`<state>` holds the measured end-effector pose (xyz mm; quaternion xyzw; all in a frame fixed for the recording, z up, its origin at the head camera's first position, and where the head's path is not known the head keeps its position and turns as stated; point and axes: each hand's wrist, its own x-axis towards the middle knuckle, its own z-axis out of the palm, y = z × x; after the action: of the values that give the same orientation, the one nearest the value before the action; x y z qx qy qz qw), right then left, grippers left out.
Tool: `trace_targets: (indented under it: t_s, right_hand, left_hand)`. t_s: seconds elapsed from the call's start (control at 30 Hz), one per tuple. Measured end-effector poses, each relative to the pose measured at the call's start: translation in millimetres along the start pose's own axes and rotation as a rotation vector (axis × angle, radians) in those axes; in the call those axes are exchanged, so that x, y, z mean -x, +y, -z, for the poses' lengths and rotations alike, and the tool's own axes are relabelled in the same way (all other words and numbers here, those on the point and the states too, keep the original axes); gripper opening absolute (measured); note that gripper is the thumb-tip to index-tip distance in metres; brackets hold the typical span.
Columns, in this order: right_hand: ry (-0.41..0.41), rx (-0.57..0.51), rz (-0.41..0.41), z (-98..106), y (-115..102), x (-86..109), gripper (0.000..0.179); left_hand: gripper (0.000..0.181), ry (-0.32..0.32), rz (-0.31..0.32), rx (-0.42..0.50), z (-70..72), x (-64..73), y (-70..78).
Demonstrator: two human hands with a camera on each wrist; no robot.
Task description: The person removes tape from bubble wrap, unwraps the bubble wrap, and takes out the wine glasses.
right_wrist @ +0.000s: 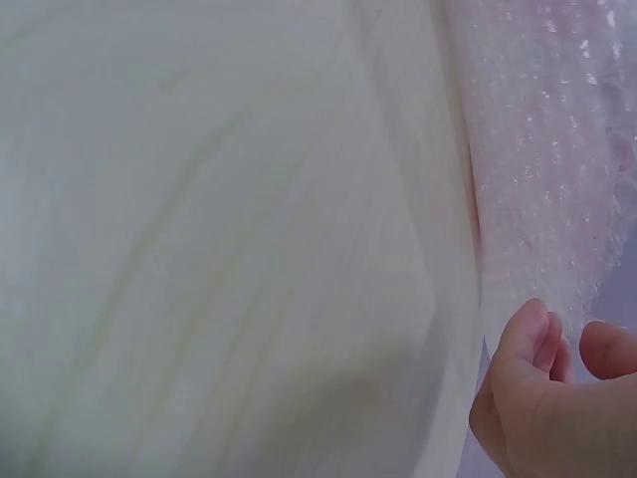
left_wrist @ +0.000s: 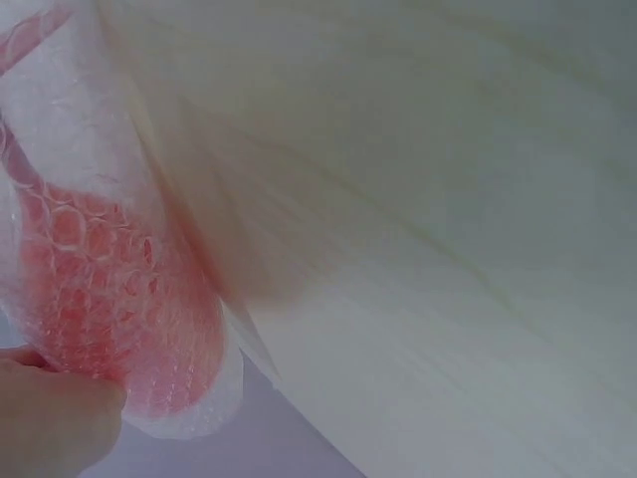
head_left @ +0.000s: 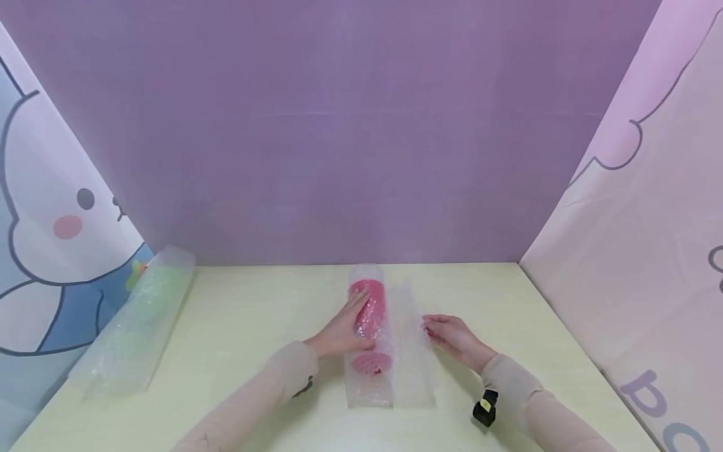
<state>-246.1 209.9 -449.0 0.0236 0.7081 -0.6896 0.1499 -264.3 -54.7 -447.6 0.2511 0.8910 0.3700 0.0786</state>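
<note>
A pink cylindrical thing [head_left: 371, 320], its kind hidden by the wrapping, lies rolled inside clear bubble wrap [head_left: 411, 351] on the table. My left hand [head_left: 341, 329] rests on the roll from the left, fingers spread along it and thumb lower down. The left wrist view shows pink through the bubbles, with fingers [left_wrist: 70, 408] against the roll. A loose flap of the wrap extends to the right. There my right hand [head_left: 454, 339] pinches the flap's edge between thumb and fingers [right_wrist: 518, 349].
On the table's left side lies another bubble-wrapped bundle [head_left: 141, 320], with green showing through. The pale table [head_left: 243, 301] meets a purple panel [head_left: 361, 138] at the back. Printed cloth walls stand at left and right. A black device [head_left: 486, 408] hangs at the right wrist.
</note>
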Motion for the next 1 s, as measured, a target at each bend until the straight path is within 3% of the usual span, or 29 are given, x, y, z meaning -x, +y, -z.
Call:
trace_targets:
  t_s: [0.6,0.7,0.9,1.0]
  right_hand:
    - [0.006,-0.079,-0.045,17,-3,10.9,0.045]
    - [0.059,0.032,0.004,20,-5,12.8,0.045]
    - [0.231,0.411,0.109,21,-29,12.3,0.040]
    - [0.245,0.506,0.172,17,-44,9.2,0.036]
  left_hand:
    - [0.102,-0.015,0.006,0.001,-2.5,-3.9,3.9]
    - [0.101,-0.018,0.007,0.000,-1.6,-3.4,5.1]
    - [0.102,-0.019,0.011,0.000,-0.6,-7.0,4.7]
    - [0.102,-0.018,0.009,0.003,-3.1,-11.0,4.6]
